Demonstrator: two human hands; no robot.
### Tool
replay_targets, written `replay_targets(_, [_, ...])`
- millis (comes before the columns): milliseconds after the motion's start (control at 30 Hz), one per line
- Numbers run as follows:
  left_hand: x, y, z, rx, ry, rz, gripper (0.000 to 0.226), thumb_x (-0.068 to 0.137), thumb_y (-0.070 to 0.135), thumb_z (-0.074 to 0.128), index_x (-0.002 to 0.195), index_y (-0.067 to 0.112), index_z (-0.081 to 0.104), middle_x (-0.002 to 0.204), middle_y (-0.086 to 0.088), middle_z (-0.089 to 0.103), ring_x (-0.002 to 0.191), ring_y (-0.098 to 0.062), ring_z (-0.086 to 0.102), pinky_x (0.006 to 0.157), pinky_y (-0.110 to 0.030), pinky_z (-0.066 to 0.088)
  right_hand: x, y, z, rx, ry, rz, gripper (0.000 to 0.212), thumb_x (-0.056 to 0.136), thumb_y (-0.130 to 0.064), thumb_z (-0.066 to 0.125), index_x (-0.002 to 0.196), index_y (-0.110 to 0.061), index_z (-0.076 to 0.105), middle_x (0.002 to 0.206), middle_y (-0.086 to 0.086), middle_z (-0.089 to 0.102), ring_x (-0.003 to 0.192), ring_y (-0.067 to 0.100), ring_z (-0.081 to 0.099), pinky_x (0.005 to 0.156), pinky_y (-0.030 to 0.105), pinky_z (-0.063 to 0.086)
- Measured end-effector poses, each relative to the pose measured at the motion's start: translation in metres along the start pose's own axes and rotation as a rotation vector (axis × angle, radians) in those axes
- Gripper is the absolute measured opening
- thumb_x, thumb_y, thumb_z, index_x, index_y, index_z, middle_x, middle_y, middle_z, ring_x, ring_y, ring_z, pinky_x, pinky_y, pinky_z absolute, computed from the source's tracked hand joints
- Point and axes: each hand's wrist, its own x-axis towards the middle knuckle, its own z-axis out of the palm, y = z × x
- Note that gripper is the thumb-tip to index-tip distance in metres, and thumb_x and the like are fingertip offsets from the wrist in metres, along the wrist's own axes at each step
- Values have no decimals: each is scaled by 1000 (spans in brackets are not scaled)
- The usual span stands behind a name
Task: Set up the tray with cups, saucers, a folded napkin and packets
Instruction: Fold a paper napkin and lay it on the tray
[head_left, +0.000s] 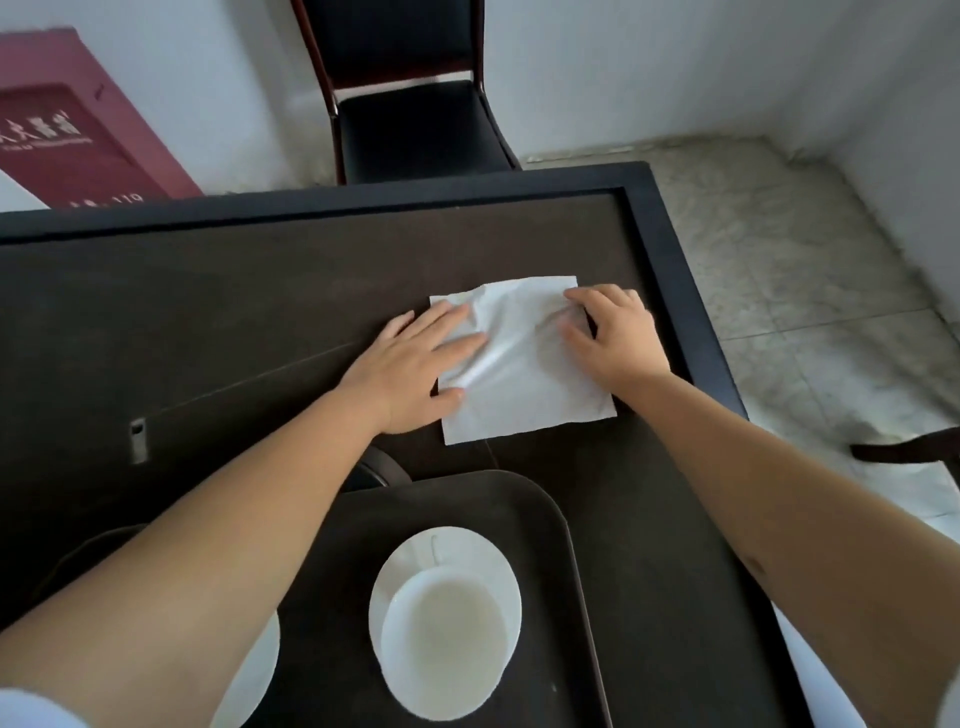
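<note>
A white paper napkin lies on the dark table beyond the tray, creased down its middle. My left hand presses flat on its left part with fingers spread. My right hand rests on its right edge, fingertips curled onto the paper. Close to me sits a dark brown tray. On it stands a white cup on a white saucer. A second white saucer shows at the tray's left, mostly hidden under my left forearm.
The dark table has a raised black rim along its far and right sides. A black chair stands behind it. A red cabinet is at the far left. Tiled floor lies to the right.
</note>
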Motion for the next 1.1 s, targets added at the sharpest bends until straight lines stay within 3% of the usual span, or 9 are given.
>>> replay_targets(100, [-1, -1, 0, -58, 16, -5, 72, 83, 46, 37, 152, 41, 15, 164, 8, -5, 146, -7, -19, 116, -36, -6, 2, 8, 5, 11, 94, 43, 54, 90, -36, 56, 140, -20, 46, 135, 4, 53, 122, 25, 41, 102, 38, 38])
replay_targets(200, [-2, -2, -1, -181, 129, -87, 71, 85, 46, 36, 153, 32, 20, 165, 1, 3, 149, -12, -10, 120, -42, 1, 5, 8, 8, -130, 39, 47, 71, 87, -46, 54, 150, -23, 29, 153, 2, 35, 136, 28, 25, 108, 45, 29])
replay_targets(367, [12, 0, 5, -173, 174, -528, 80, 91, 64, 29, 155, 19, 12, 165, -4, 2, 150, -18, -6, 119, -41, -1, 9, 3, 12, -338, -71, 68, 67, 85, -65, 39, 144, -33, 34, 159, -2, 23, 142, 26, 16, 109, 51, 22])
replay_targets(533, [10, -2, 6, -213, 332, -412, 45, 91, 48, 51, 129, 25, 53, 152, 0, 39, 143, -21, 27, 116, -46, 18, 6, 5, 10, -218, 8, -9, 34, 84, -53, 54, 109, -31, 57, 145, -5, 40, 133, 24, 26, 101, 47, 28])
replay_targets(667, [5, -2, 2, -344, 494, -316, 12, 91, 33, 58, 94, 22, 62, 111, 7, 62, 106, -17, 55, 96, -38, 36, 2, 6, 9, -112, 55, -40, 20, 84, -44, 58, 95, -27, 59, 127, -9, 52, 122, 20, 35, 88, 37, 28])
replay_targets(800, [1, 2, -2, -573, 474, -415, 18, 93, 35, 54, 99, 19, 60, 96, 8, 63, 83, -15, 57, 77, -36, 48, 1, 2, 5, -46, 56, -3, 36, 89, -53, 43, 107, -25, 56, 120, -9, 55, 118, 18, 39, 88, 36, 31])
replay_targets(867, [-4, 3, -9, -812, 417, -450, 13, 95, 31, 54, 99, 20, 59, 96, 10, 64, 87, -14, 60, 75, -34, 48, -1, -1, 1, -5, 61, 20, 48, 91, -54, 34, 117, -20, 56, 124, -3, 57, 121, 21, 40, 94, 40, 36])
replay_targets(967, [-15, 7, -22, -1016, 342, -376, 13, 91, 27, 56, 98, 16, 59, 95, 7, 65, 93, -5, 60, 78, -26, 44, -2, -4, -3, 26, 87, 43, 57, 93, -52, 29, 126, -14, 55, 128, 4, 58, 123, 25, 42, 97, 44, 38])
replay_targets(1100, [-36, 26, -23, -980, 185, -176, 20, 90, 26, 53, 109, 22, 60, 92, 0, 65, 87, -10, 61, 76, -31, 50, -1, -6, -4, 29, 74, 44, 57, 93, -52, 24, 122, -21, 61, 128, -1, 60, 121, 24, 44, 96, 45, 38])
